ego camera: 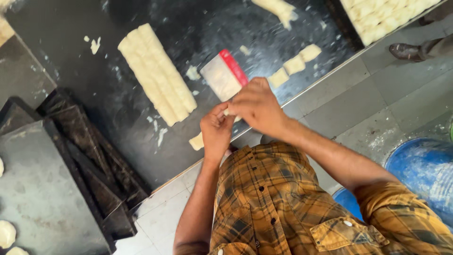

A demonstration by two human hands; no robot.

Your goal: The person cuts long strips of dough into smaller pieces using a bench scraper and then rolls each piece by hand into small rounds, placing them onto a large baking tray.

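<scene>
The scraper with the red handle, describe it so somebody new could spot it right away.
Start at the dark worktop and find the long ridged slab of pale dough. Just beside it, by the person's hands, lies the scraper, a flat pale blade with a red strip along one edge. Nothing else on the worktop is red.

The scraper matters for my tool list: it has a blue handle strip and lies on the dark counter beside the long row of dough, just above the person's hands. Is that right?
Not quite. The scraper has a red handle strip, not blue. The head view shows it on the dark counter beside the long row of dough, just above the left hand and right hand.
</scene>
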